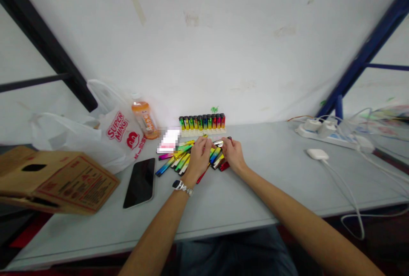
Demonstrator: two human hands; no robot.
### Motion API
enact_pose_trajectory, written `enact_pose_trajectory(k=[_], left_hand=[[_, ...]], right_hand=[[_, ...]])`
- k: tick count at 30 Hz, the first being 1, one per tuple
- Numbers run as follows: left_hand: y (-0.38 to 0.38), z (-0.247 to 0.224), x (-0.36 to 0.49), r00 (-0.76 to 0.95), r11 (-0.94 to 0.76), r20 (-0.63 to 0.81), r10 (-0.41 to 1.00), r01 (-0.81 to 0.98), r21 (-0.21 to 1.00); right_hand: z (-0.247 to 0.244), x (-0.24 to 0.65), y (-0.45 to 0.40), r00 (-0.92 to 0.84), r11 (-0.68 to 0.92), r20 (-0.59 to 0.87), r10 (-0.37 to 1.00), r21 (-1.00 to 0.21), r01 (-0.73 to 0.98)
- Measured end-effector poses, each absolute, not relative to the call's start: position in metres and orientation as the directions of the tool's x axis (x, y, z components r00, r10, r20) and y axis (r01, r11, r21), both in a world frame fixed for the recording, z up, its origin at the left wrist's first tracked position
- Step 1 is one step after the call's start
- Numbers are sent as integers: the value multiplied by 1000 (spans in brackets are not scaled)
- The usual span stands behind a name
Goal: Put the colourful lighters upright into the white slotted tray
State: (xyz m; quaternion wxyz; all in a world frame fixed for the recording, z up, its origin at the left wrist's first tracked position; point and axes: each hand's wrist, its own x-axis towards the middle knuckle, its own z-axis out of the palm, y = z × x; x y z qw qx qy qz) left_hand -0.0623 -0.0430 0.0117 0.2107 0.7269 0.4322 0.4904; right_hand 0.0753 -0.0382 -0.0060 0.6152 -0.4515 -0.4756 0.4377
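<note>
A white holder (pixel 204 133) near the wall carries a row of several colourful lighters (pixel 202 122) standing upright. In front of it, more lighters (pixel 182 163) lie in a loose pile on the grey table. Over the pile, my left hand (pixel 201 152) has its fingers bent together, a watch on the wrist. Just to its right, my right hand (pixel 233 152) pinches one end of a silvery lighter (pixel 218 143). The other end of that lighter reaches my left fingertips; whether they grip it is too small to tell.
At the left are a cardboard box (pixel 76 182), a plastic bag (pixel 111 139), an orange bottle (pixel 145 118), a black phone (pixel 139 182) and a blurred white item (pixel 168 140). A power strip (pixel 332 133), white charger (pixel 317 154) and cables are at the right.
</note>
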Motion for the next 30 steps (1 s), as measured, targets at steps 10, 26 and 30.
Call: enact_pose_trajectory(k=[10,26,30], left_hand=[[-42,11,-62,136,-537,534,834,419,732],[-42,12,-64,130,-530,531,837,435,728],[-43,12,-64,116,-530,539,834,437,727]], right_hand=[[-5,75,-41,210,272,267,940,-962,10],[-4,73,-45,169,275,278,946,-961,37],[-4,76,-46,120,326,324,938,-945,9]])
